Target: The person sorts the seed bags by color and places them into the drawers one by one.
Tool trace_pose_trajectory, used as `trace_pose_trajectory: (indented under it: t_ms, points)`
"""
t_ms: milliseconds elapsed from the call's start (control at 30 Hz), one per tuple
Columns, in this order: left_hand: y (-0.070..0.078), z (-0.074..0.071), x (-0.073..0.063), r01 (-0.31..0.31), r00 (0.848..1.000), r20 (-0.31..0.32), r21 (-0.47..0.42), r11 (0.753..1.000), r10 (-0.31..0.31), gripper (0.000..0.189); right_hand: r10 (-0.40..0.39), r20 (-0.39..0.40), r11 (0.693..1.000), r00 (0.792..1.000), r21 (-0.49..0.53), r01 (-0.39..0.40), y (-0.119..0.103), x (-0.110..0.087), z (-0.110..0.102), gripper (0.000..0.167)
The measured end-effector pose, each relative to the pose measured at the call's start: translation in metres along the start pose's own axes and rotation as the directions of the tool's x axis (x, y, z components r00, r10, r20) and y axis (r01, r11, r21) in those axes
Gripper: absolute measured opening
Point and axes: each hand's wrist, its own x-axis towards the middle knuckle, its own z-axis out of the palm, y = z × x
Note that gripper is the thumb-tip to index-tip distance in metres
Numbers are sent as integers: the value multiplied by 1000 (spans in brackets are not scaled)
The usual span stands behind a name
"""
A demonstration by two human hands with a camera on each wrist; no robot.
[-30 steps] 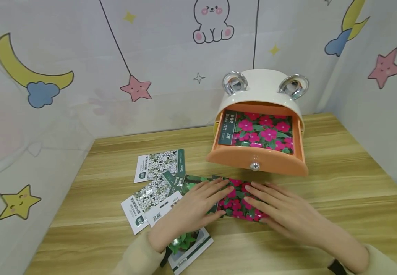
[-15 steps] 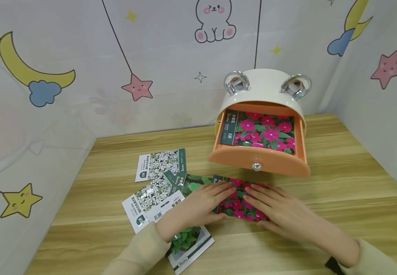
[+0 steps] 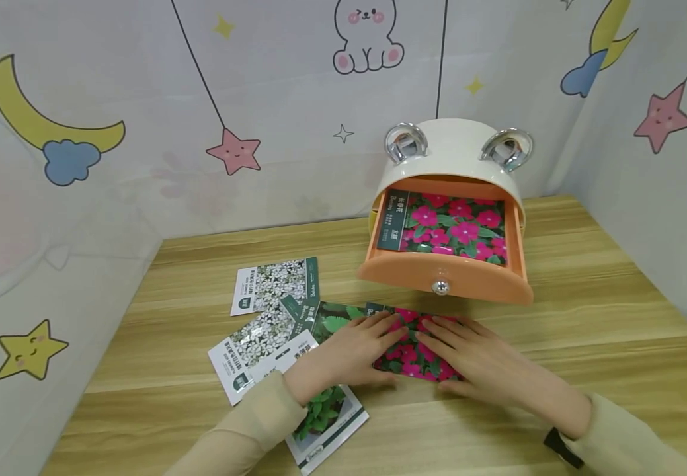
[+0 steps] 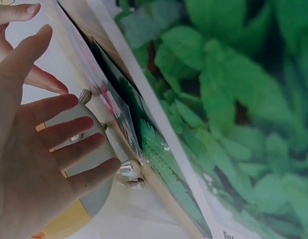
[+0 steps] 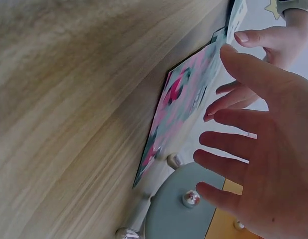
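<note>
A pink-flower seed packet (image 3: 411, 370) lies on the table in front of the drawer box. My left hand (image 3: 355, 347) is over its left end, fingers extended, and my right hand (image 3: 477, 357) is over its right end. Both sets of fingertips overlap the packet, and nothing is gripped. Straight, slightly spread fingers show on the left hand (image 4: 59, 144) in the left wrist view and on the right hand (image 5: 263, 144) in the right wrist view. A green-leaf packet (image 3: 334, 320) is partly under the pink one and my left hand.
Several more seed packets overlap at left, among them a white-flower packet (image 3: 278, 284) and a leafy-plant packet (image 3: 325, 423) under the left sleeve. Behind stands a white drawer box (image 3: 456, 152) with chrome rings; its orange drawer (image 3: 447, 277), pulled out, holds another pink-flower packet (image 3: 456, 228).
Both hands stay over the pink-flower packet. The left sleeve and wrist have shifted up and right; the right hand and wrist have shifted slightly left. Packets and drawer look the same.
</note>
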Motion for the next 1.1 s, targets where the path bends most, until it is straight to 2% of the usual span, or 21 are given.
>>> trace_pose_trajectory:
  t_ms: [233, 500, 667, 900, 1100]
  points:
    - [0, 5, 3, 24, 999, 38, 12, 1000, -25, 79, 13, 35, 1000, 999, 7, -13, 2, 2, 2, 78]
    - [-3, 9, 5, 43, 997, 70, -38, 998, -41, 82, 73, 131, 991, 989, 102, -86, 4, 5, 7, 80]
    - [-6, 11, 5, 45, 997, 68, -34, 998, -43, 82, 104, 172, 982, 980, 138, -129, 5, 5, 10, 82]
    - [-8, 11, 4, 47, 997, 70, -59, 997, -43, 80, 117, 192, 976, 974, 160, -148, 8, 8, 12, 87]
    - [-8, 12, 4, 43, 997, 63, -77, 996, -38, 75, 119, 193, 979, 974, 142, -147, 9, 9, 12, 82]
